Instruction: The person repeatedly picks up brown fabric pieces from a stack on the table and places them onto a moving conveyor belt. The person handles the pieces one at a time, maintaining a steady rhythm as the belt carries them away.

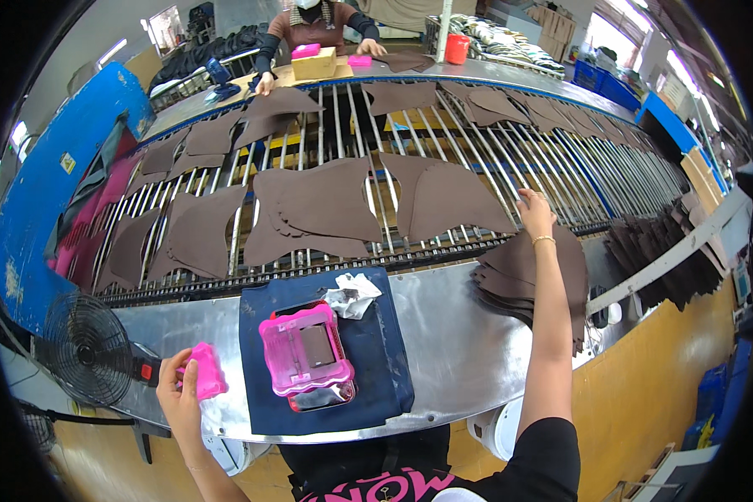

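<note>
Curving across the head view is a workshop line: a steel counter (pixel 452 335) bends along the near side of a conveyor of metal rods (pixel 410 159), with a blue machine housing (pixel 50 209) at the left and a black fan (pixel 88 350) by the counter's left end. Brown cut leather pieces lie spread over the rods, among them a large one (pixel 452 201) near the right and a layered one (pixel 318 209) at the middle. On the counter lies a dark blue mat (pixel 385 351), and on it sit a pink plastic tray (pixel 304 351) with a grey insert and a crumpled white cloth (pixel 351 294) just beyond the tray. The left hand (pixel 180 389) is at the counter's left edge, fingers closed around a small pink block (pixel 202 371), well apart from the tray. The right arm reaches far forward; the right hand (pixel 534 213) lies palm down with fingers spread on the edge of the large brown piece, pressing rather than gripping it, just above a stack of brown pieces (pixel 519 280) that hangs over the counter's right part. Across the conveyor, another person's hands (pixel 266 84) rest on a far table beside a cardboard box (pixel 314 65) and an orange bucket (pixel 457 48).
</note>
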The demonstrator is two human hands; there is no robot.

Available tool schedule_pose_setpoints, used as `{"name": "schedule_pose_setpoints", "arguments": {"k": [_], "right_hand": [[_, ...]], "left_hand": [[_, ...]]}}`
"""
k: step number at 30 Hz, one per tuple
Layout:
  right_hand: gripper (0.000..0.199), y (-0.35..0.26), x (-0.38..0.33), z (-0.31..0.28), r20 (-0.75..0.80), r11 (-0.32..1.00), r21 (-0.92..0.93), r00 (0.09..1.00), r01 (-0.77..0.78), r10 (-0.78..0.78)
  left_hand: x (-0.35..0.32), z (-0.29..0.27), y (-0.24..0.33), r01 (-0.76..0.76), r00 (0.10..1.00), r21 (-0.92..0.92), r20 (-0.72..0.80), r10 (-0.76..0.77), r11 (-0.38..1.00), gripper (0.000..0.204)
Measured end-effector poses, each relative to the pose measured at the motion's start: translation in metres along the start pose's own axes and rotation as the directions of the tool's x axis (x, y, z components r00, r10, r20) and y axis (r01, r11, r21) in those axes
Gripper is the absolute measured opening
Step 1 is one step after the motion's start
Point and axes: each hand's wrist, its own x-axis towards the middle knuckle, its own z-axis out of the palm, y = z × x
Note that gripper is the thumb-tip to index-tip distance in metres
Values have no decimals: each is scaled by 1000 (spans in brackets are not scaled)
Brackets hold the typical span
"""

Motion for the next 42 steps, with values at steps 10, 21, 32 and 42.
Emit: {"name": "schedule_pose_setpoints", "arguments": {"k": [10,21,32,42], "right_hand": [[54,114,-177,-96,-44,936,-324,990,-138,131],[59,86,-205,-125,-54,851,-401,936,-340,348],[58,114,-214,-113,-18,888,-246,918,-389,397],[61,177,-214,-118,-55,913,-296,960,-280,276]], "left_hand": [[5,19,-2,-14,999,-39,50,16,999,17],[-6,24,2,-17,995,-181,90,34,983,19],[-19,10,-24,44,998,-202,62,-33,978,19],[-19,17,-20,14,992,-201,125,11,979,19]]}}
